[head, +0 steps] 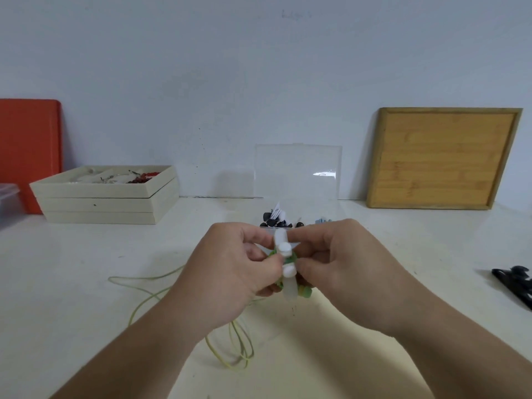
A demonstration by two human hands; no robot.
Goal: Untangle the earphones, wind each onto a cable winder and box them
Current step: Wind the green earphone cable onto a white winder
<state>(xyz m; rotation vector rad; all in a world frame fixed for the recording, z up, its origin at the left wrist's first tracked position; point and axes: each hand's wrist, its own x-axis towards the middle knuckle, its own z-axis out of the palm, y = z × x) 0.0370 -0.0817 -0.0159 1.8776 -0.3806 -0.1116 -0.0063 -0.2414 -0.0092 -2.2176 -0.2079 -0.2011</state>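
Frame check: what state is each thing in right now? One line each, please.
left hand, grips the white winder
right hand, pinches the white winder
white winder, held above the table, green cable bunched on it
green cable, mostly loose, looped on table
box lid, open, upright
trays, stacked, top one uncovered
wooden board, leaning on wall
orange board, upright against wall
black item, lying on table

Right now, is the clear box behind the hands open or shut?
Open. The clear box has its lid standing upright; small dark items show in its base.
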